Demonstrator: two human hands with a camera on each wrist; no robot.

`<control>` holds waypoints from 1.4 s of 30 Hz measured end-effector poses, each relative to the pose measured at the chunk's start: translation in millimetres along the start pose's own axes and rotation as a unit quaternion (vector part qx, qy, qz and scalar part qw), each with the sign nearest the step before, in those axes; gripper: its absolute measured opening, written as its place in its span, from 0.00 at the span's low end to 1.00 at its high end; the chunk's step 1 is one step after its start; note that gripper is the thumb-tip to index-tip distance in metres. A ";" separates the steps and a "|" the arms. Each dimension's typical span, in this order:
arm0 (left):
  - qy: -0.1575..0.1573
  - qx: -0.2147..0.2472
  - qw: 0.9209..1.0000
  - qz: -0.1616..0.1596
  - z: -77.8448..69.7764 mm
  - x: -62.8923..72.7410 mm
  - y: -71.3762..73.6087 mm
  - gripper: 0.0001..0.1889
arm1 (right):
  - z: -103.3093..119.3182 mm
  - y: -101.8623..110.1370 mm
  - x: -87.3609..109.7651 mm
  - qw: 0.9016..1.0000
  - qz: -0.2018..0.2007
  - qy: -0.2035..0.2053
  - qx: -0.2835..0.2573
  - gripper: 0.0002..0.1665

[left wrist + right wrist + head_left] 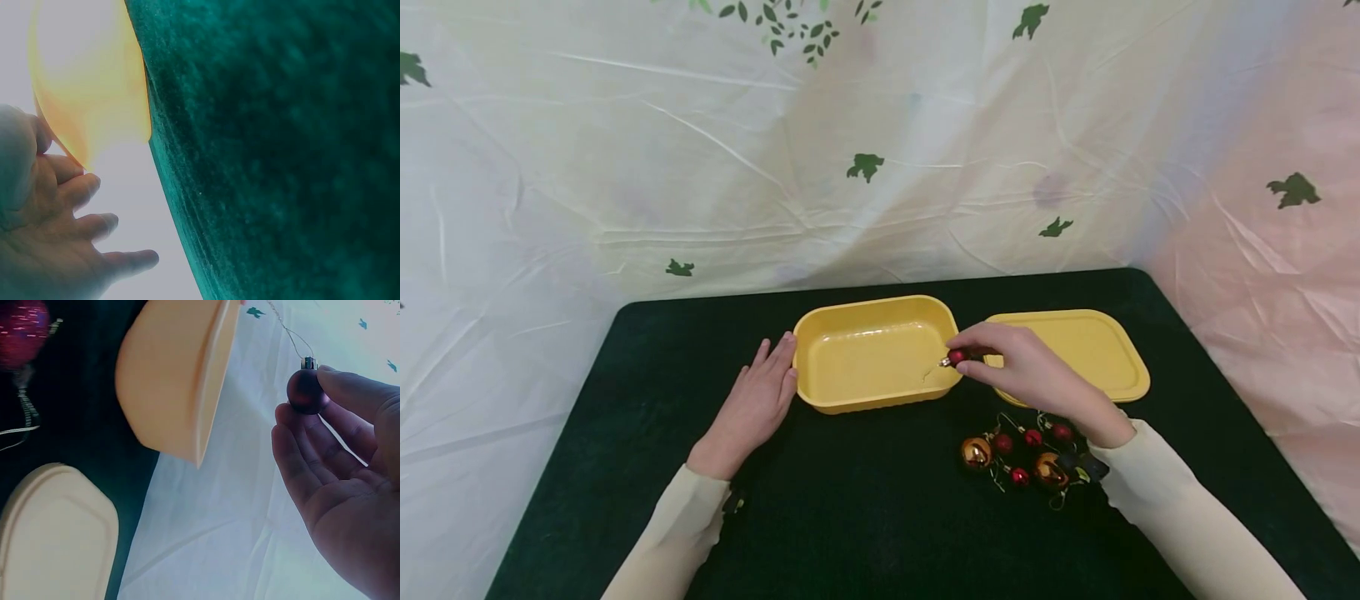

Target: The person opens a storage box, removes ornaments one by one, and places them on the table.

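A yellow rectangular container (880,313) with rounded corners stands uncovered on the dark green table. My left hand (758,398) rests against its left side, fingers extended; in the left wrist view the fingertips touch the container's wall (100,81). Between thumb and fingers, my right hand (1026,364) pinches a small dark red Christmas bauble (957,357) at the container's right rim. The right wrist view shows this matte bauble (306,392) with a silver cap and a thin looped string hanging free of the fingers.
The yellow lid (1093,350) lies to the right of the container, partly behind my right hand. Nearer to me, below the right hand, several red baubles (1019,477) and gold baubles (976,452) with strings lie in a cluster. A patterned white cloth (737,192) hangs behind the table.
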State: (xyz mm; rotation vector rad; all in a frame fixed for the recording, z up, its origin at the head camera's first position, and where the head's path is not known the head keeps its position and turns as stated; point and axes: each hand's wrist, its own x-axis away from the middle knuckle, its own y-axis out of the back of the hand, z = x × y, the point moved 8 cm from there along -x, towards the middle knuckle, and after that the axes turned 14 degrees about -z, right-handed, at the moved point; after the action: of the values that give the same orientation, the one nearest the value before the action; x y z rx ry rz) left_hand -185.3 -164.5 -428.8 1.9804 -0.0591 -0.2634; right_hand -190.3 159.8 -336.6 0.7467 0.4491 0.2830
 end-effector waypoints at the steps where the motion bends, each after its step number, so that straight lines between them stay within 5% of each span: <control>1: -0.001 0.000 1.000 0.000 -0.3 0.0 0.0 0.34 | -1.5 1.4 3.4 1.000 -0.001 -0.003 -0.001 0.18; 21: 0.003 0.007 1.000 -0.002 -2.5 -0.2 -1.0 0.34 | -38.8 34.2 78.8 0.997 -0.043 -0.054 0.040 0.17; 31: 0.004 0.011 1.000 -0.008 -1.9 1.4 -1.5 0.34 | -53.6 52.3 113.2 0.993 -0.079 -0.047 0.069 0.18; 42: -0.002 0.005 1.000 -0.010 -2.4 2.0 -2.1 0.34 | -84.2 72.7 154.1 0.982 -0.107 -0.116 0.103 0.17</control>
State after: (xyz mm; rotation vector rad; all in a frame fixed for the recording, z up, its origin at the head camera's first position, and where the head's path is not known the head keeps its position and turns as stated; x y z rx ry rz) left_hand -183.0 -161.8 -430.1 1.9921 -0.0432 -0.2800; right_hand -103.9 322.2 -384.5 0.9147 0.3369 -0.0538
